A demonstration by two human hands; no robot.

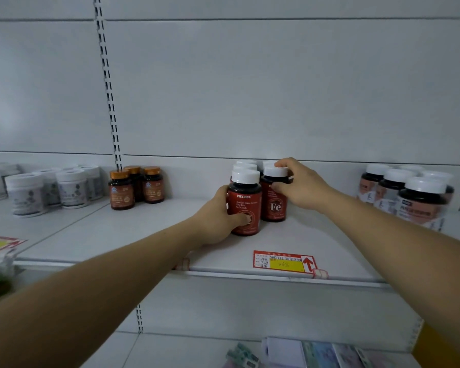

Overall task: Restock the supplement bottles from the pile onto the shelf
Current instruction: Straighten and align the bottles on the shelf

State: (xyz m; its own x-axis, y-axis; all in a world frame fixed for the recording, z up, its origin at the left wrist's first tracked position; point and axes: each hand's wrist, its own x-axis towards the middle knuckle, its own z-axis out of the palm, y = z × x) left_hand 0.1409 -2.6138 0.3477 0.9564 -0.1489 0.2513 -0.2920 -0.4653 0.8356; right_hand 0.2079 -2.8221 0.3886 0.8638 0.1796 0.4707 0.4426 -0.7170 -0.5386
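Three orange-capped bottles (136,187), two hands (each on a red bottle (245,208)), one price tag (283,262).

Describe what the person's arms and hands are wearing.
Nothing is worn on either: the left hand and the right hand are ungloved, with no rings, watch or bracelets visible. Both forearms are uncovered up to the edge of the picture, so no sleeve shows.
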